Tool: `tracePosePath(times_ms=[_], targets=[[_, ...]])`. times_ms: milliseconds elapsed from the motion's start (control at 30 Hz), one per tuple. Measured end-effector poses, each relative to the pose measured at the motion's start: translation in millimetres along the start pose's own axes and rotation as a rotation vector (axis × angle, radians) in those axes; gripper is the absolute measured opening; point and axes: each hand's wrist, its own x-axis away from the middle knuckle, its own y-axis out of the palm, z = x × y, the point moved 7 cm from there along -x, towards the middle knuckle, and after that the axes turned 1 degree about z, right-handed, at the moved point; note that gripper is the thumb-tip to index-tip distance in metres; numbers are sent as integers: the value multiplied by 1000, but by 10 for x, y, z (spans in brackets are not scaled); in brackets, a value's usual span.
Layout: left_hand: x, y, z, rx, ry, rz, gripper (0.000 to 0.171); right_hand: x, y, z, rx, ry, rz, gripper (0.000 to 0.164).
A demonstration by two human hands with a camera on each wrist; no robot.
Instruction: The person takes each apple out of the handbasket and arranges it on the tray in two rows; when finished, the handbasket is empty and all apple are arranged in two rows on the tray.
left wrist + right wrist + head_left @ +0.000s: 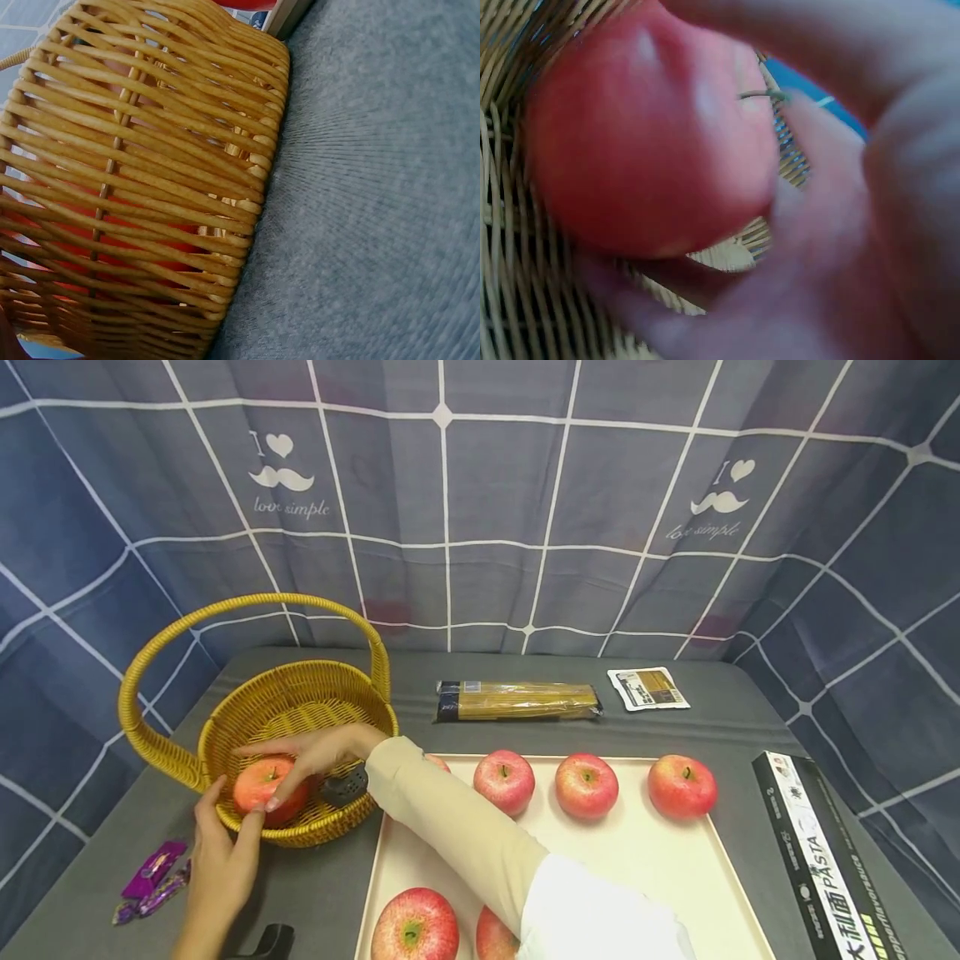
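Note:
Inside a yellow wicker basket (300, 837) with a tall hoop handle lies a red apple (258, 785). My right hand (322, 756) reaches over from the right and grips this apple, fingers and thumb spread round it; the right wrist view shows the apple (645, 142) large, with its green stem near the fingers. My left hand (225, 864) holds the near left rim of the basket, fingertips close beside the apple. Through the weave of the basket (150, 150), in the left wrist view, the apple (135, 247) glows red.
Several apples (588, 786) sit on a cream tray (622, 868) right of the basket, under my right forearm. Behind stand a pack of dry noodles (525, 702) and a white sachet (648, 688). A black pasta box (825, 860) lies right; purple wrapped sweets (153, 877) lie left.

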Motion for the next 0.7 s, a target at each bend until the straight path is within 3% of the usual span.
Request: tracePosePath(times_ms=[133,367,433,533,700], targets=[[-12,12,6,-20,-15,-23,63,40,85,-50,35,6,-100,80],[-25,2,28,-21,19,-9,63,266,66,-155,334,137,-126,66],[-27,-1,29,-12,28,-10,62,409,24,-222,371,148,-127,64],[-24,-3,20,-7,25,-14,63,700,-45,-390,404,64,-129,63],[-11,-14,-17,-18,-7,-27,63,1391,-151,-608,423,-58,-67,60]])
